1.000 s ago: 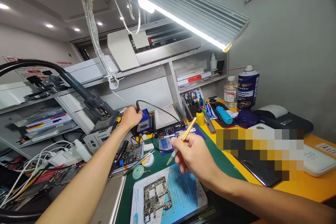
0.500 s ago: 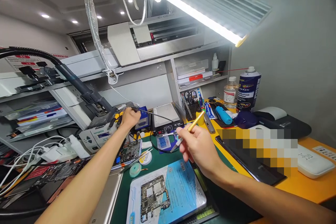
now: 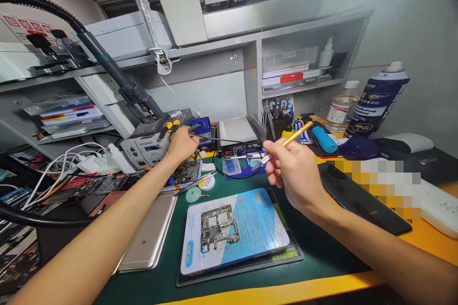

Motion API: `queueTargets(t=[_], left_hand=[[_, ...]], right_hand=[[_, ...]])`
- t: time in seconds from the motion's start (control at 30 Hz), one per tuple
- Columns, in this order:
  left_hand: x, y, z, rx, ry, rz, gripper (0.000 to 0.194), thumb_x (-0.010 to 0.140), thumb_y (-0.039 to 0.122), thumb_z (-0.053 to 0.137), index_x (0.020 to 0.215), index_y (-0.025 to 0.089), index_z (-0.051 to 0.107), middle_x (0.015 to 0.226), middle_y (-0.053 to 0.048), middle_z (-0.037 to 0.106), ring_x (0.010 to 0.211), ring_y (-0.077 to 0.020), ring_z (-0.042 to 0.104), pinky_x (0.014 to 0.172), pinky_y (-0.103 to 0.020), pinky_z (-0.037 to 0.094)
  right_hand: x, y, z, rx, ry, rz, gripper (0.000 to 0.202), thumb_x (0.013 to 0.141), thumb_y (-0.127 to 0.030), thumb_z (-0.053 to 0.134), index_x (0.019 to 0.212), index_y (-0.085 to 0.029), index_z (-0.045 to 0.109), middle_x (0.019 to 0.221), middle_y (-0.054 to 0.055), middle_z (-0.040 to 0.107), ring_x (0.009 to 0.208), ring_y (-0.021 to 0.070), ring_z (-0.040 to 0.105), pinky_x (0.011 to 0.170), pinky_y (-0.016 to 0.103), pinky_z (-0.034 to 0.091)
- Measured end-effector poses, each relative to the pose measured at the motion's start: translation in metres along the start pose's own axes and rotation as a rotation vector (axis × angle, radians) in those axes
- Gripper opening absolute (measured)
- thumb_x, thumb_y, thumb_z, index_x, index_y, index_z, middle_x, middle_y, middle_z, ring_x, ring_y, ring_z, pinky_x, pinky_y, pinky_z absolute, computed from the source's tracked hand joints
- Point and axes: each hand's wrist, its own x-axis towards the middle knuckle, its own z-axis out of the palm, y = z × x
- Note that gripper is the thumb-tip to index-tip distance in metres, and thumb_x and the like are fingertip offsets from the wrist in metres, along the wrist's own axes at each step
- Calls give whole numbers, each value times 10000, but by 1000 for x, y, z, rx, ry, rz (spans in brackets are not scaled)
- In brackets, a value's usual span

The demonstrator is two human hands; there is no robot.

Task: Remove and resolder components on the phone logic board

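Observation:
My right hand point(image 3: 296, 169) grips a slim craft knife point(image 3: 298, 134) with a gold handle. Its silver front end and thin tip point down and left, above the green mat. My left hand point(image 3: 184, 143) reaches to the back of the bench with closed fingers. A dark handle-like end and a thin black cord point(image 3: 229, 140) show at its fingertips; what exactly it holds is hidden. Just beyond those fingers is a blue box-shaped holder point(image 3: 203, 128). Between my forearms, a phone logic board point(image 3: 218, 228) lies on a blue-and-white box point(image 3: 257, 233).
A grey control unit point(image 3: 143, 150) stands left of my left hand. A flat-topped heating plate point(image 3: 234, 131) sits at the back centre. Silver phone back point(image 3: 148, 233), dark phone panel point(image 3: 365, 200), spray can point(image 3: 375, 100) and clear bottle point(image 3: 339, 109) surround the green mat point(image 3: 136, 288).
My view has tilted down, so the lamp is out of sight and more of the bench front shows. Both hands keep their grips; the knife stays in my right hand.

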Motion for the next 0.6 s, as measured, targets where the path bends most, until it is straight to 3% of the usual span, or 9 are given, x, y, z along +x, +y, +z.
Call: queueTargets(t=[0.1,0.23,0.3,0.4,0.5,0.6], left_hand=[[-39,-3,-31,43,-91,16,370,935,386,597,1223,155,580,1186,-84,635,1018,-191,646,874,-409,562],[-110,-10,-71,93,-198,135,388,942,442,565,1205,159,601,1133,-74,674,989,-190,667,900,-425,554],[-145,-17,-82,122,-319,214,473,880,572,581,1253,281,602,1167,-23,700,1014,-208,682,916,-415,572],[-182,-28,-83,170,-451,347,654,785,638,643,1379,411,492,1442,47,552,1324,-241,540,1145,-438,441],[-195,-32,-73,212,-482,427,762,781,632,638,1461,381,404,1535,27,456,1417,-259,446,1183,-469,390],[-194,-31,-64,236,-466,483,747,807,638,599,1470,350,409,1529,-5,469,1396,-276,477,1141,-496,435]], right_hand=[[-3,1,2,-86,-20,-15,310,971,-365,538,717,-206,457,519,-94,506,349,66,482,336,178,331],[5,-6,-5,-332,-100,-46,299,984,-402,438,742,-227,431,529,-74,516,364,97,512,335,210,329],[16,-11,-15,-527,-190,-77,341,986,-408,461,704,-215,466,508,-67,513,384,110,524,363,227,355],[32,-15,-33,-881,-296,-151,348,958,-366,595,672,-179,532,574,-66,522,489,107,533,488,244,441],[40,-11,-47,-1176,-494,-147,223,944,-334,657,823,-148,648,759,-21,649,641,135,624,616,294,537],[39,-6,-51,-1363,-663,-109,196,958,-333,647,1006,-146,681,961,33,710,790,177,688,716,353,583]])
